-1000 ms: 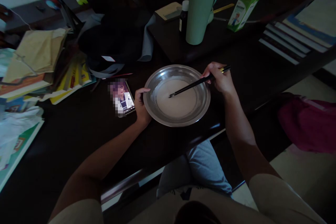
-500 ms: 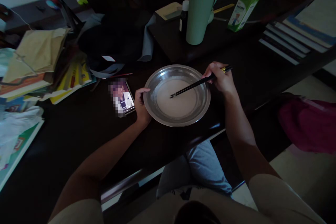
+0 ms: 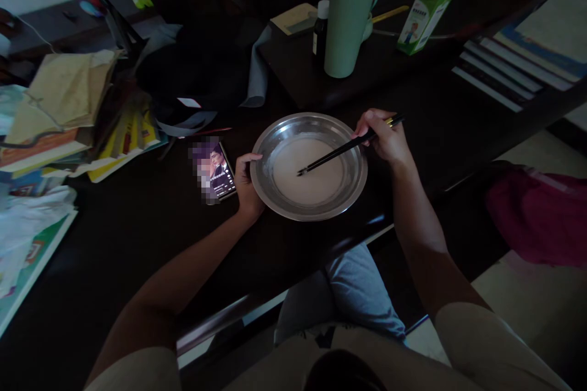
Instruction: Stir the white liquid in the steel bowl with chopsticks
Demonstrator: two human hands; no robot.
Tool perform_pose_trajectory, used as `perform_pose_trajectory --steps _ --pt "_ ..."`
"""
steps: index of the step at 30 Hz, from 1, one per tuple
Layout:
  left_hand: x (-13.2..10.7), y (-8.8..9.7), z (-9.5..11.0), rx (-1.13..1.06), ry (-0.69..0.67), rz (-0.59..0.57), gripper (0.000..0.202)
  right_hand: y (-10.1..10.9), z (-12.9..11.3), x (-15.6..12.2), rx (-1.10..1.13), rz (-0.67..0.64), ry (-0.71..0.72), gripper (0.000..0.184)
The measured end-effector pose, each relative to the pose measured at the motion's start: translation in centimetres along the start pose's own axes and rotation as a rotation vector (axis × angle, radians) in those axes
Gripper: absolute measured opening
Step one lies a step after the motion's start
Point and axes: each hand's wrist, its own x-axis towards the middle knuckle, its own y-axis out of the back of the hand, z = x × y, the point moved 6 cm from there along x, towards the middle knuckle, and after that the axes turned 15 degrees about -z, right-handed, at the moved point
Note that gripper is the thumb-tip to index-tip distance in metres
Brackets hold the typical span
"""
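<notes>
A shiny metal bowl (image 3: 261,189) stands on the dark table, with a pale, milky mixture (image 3: 316,186) in its bottom. My left hand (image 3: 249,183) grips the bowl's left rim, thumb over the edge and the other fingers hidden beneath. Black chopsticks (image 3: 337,151) are held in my right hand (image 3: 383,137) at the bowl's upper right rim. They slant down to the left, close together, their tips at the surface of the mixture. Left of my left hand lies a phone (image 3: 217,174) with its screen lit.
Behind the bowl stand a tall green tumbler (image 3: 352,18), a small dark bottle (image 3: 320,33) and an opened green-white carton (image 3: 420,21). Piled books and papers (image 3: 68,91) crowd the left side. A black bag (image 3: 192,73) lies behind the phone. More books (image 3: 499,70) are stacked at right.
The chopstick tips have shifted very slightly down within the mixture. The picture on the phone screen has changed. The bowl and my left hand stay where they were.
</notes>
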Motion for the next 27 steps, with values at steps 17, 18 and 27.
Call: perform_pose_trajectory --steps 17,18,27 --pt "0.0 -0.1 0.0 -0.009 -0.017 0.016 0.029 0.3 0.1 0.0 -0.001 -0.008 0.011 0.066" --pt "0.0 0.0 0.0 -0.011 -0.015 0.018 0.029 0.2 0.1 0.0 -0.003 -0.035 0.006 0.065" --pt "0.0 0.0 -0.2 -0.003 -0.040 0.006 0.027 0.1 0.4 0.0 -0.026 -0.006 0.003 0.060"
